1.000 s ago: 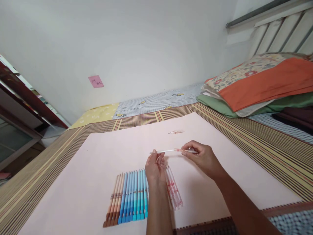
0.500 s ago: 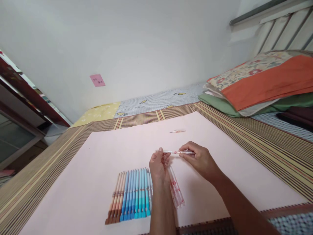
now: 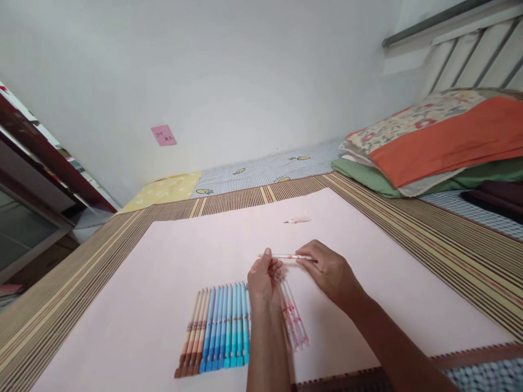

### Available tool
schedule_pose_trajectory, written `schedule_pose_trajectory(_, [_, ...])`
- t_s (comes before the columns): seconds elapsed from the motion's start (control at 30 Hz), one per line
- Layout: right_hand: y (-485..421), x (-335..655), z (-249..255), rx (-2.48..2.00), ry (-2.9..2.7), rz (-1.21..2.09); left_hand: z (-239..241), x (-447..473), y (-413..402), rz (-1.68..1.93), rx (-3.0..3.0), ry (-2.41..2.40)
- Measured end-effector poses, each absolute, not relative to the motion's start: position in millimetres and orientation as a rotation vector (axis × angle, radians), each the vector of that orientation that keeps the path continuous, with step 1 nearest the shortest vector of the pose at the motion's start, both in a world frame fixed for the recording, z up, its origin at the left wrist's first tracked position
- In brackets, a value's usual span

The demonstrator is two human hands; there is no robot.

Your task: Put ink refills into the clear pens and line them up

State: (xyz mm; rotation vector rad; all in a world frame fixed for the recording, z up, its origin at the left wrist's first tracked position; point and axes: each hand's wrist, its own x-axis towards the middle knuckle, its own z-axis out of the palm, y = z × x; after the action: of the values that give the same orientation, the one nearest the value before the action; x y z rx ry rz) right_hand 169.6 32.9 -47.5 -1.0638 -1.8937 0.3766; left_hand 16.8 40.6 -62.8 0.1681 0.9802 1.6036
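Note:
A slim pale pen (image 3: 284,256) with red markings lies level between my hands, above the sheet. My left hand (image 3: 263,277) pinches its left end between thumb and fingers. The fingertips of my right hand (image 3: 329,272) close on its right end. Under and beside my left wrist lie several clear pens with red patterns (image 3: 294,316), partly covered by the arm. Left of that arm is a row of blue pens (image 3: 223,326), side by side, with brown and peach pens (image 3: 194,332) at the row's left end. Beyond my hands lies a short piece with a dark tip (image 3: 297,221).
A large pale pink sheet (image 3: 196,245) covers much of the striped mat (image 3: 368,212). Folded bedding with an orange border (image 3: 445,147) is piled at the right. Behind the mat stands a white wall with a pink note (image 3: 163,135).
My right hand has shifted slightly left, closer to my left hand, and less of the pen's right end shows. The pens on the sheet lie as before.

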Motion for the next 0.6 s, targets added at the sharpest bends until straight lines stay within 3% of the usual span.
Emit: schedule_pose_trajectory(0.6, [35, 179, -49, -1.209, -1.82, 0.662, -55, 18, 32, 1.554, 0.249, 0.707])
